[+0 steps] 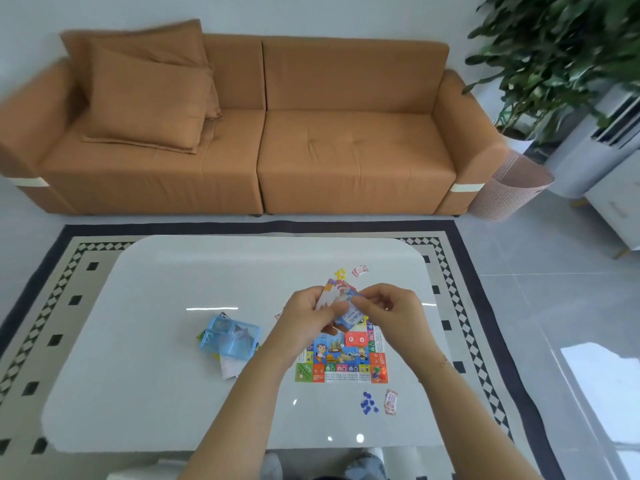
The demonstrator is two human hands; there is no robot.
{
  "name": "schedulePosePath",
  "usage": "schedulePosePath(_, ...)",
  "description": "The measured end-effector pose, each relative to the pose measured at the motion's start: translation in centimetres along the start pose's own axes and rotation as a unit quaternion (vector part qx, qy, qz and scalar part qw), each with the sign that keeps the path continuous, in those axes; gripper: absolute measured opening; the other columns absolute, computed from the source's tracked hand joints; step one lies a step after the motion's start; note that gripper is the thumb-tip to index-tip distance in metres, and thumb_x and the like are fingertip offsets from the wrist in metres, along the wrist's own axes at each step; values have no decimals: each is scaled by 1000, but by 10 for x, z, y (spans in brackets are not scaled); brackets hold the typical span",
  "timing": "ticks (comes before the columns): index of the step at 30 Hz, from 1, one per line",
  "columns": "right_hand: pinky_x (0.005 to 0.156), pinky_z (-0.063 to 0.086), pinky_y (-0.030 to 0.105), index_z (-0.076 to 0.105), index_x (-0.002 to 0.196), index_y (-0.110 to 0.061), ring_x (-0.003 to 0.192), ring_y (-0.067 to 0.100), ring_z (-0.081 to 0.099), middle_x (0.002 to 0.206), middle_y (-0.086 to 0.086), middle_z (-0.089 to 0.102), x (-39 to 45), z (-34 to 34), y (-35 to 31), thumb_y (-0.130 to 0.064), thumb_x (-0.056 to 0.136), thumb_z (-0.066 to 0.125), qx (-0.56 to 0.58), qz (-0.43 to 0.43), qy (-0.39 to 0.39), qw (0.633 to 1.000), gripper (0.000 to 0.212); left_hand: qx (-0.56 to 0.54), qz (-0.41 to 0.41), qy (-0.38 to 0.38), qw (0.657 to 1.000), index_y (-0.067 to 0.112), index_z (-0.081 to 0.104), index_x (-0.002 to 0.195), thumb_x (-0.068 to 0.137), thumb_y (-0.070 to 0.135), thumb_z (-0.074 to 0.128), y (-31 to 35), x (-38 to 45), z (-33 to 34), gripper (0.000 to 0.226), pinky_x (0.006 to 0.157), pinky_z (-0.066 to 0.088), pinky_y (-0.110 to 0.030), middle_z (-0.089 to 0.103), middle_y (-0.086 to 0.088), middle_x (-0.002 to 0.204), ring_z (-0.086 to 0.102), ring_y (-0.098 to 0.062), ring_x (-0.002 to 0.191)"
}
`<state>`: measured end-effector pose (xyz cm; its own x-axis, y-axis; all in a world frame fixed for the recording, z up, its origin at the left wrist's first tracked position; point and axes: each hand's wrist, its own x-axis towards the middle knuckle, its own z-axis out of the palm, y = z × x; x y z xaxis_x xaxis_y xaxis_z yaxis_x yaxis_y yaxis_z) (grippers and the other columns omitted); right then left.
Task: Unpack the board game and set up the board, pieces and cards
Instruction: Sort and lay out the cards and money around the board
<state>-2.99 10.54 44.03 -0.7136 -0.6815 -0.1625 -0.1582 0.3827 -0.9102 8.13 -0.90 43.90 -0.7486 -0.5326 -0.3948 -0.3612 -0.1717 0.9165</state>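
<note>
The colourful game board (341, 358) lies flat on the white table (156, 289), partly hidden by my hands. My left hand (308, 318) grips a small stack of cards (337, 294) above the board. My right hand (388, 308) pinches a blue card (350, 315) at the stack's right side. Blue tokens (369, 403) and a red-and-white card pile (391, 401) lie near the board's front right corner. Yellow tokens (340, 272) and another small card pile (360, 270) sit beyond it. A red piece (378, 373) stands on the board's front right corner.
A blue plastic box (230, 337) rests on packaging and a leaflet left of the board. An orange sofa (242, 133) stands behind the table, a patterned rug (52, 306) under it. A plant (571, 46) and a pink basket (509, 185) are at the right.
</note>
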Motion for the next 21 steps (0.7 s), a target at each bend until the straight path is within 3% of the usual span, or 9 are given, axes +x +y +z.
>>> schedulePosePath(2, 59, 51, 24, 68, 74, -26, 64, 18, 60, 70, 4, 69, 2, 1, 1, -22, 84, 71, -8, -5, 15, 1000, 11, -15, -1, 1, 1000, 21, 65, 93, 88, 22, 65, 1, 2, 0, 5, 66, 58, -23, 74, -1, 88, 72, -13, 72)
schedulePosePath(6, 64, 56, 32, 70, 77, -22, 71, 23, 66, 72, 1, 71, 5, 4, 7, -22, 83, 72, -2, 15, 53, 998, 6, -31, -4, -9, 999, 24, 64, 92, 89, 17, 65, 1, 3, 3, 8, 64, 56, -20, 73, 1, 88, 72, -12, 73)
schedulePosePath(9, 60, 54, 27, 70, 75, -21, 69, 23, 67, 71, 2, 71, 6, 5, 8, -23, 83, 72, 21, 34, 44, 998, 9, -4, 5, 9, 1000, 26, 61, 90, 89, 16, 64, -2, 6, 3, 11, 65, 57, -21, 72, 2, 89, 71, -11, 72)
schedulePosePath(15, 58, 51, 22, 66, 73, -20, 66, 11, 64, 72, -5, 68, 17, 2, 6, -50, 80, 69, -69, 35, 38, 996, 31, 66, 20, -9, 998, 20, 61, 96, 89, 16, 64, -3, 14, 6, 8, 72, 59, -29, 72, -5, 94, 71, -17, 75)
schedulePosePath(18, 55, 48, 18, 65, 72, -16, 64, 13, 62, 71, -1, 67, 21, 1, 1, -37, 82, 71, -48, 14, 25, 998, 24, 61, 22, -30, 997, 19, 61, 97, 88, 16, 65, 0, 15, 3, 10, 72, 59, -28, 72, -4, 94, 72, -17, 76)
schedulePosePath(21, 58, 54, 23, 67, 71, -18, 67, 19, 66, 71, 4, 69, 22, 0, -1, -24, 83, 72, -19, 1, 21, 1000, 15, 36, 18, -26, 999, 23, 61, 96, 87, 16, 67, 1, 15, 1, 13, 74, 59, -29, 71, -3, 96, 71, -16, 78)
